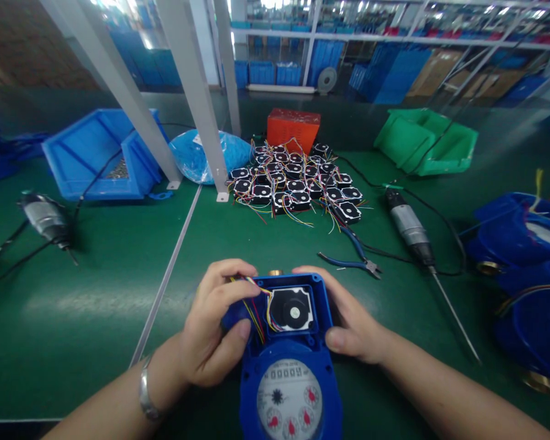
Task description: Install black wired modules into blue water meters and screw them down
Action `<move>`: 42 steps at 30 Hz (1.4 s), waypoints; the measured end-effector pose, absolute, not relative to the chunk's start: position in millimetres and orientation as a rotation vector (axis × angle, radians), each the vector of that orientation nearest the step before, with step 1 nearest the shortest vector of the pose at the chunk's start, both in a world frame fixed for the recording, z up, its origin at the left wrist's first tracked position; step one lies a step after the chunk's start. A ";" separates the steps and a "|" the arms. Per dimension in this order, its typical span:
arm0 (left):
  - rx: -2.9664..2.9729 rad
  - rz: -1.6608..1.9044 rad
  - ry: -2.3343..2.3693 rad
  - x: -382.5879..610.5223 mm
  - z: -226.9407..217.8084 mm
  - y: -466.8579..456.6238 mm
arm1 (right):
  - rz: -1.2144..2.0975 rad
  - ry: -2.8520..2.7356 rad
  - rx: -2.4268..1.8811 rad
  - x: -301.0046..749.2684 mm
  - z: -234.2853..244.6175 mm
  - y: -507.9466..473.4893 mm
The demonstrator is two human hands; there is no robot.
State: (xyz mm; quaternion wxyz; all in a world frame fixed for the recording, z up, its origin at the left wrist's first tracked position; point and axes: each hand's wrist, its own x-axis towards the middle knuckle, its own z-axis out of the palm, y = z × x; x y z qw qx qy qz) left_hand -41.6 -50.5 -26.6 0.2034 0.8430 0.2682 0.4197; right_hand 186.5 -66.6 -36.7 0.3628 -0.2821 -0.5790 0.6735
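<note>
A blue water meter [327, 366] with a round dial [289, 391] lies in front of me. In the open compartment above its dial sits a black-and-white motor-like module [292, 309] with thin coloured wires [258, 321]. My left hand [217, 318] is at the compartment's left side, fingers curled over the wires at its upper left corner; the thumb is lower down, and the exact grip is partly hidden. Around the compartment's right wall my right hand [348, 318] is closed, thumb in front and fingers behind. A brass fitting [275, 272] shows beyond the top edge.
Several similar modules [296, 183] with wires lie before an orange box [293, 129]. Cutting pliers [348, 261] and an electric screwdriver [410, 226] lie right; another screwdriver [46, 219] lies left. More blue meters [538, 324], a blue bin [91, 177] and a green bin [406, 139] stand around.
</note>
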 end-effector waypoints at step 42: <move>1.971 1.161 0.764 -37.6 -16.1 -54.1 | 1.731 -1.513 -0.761 187.5 -33.3 -70.1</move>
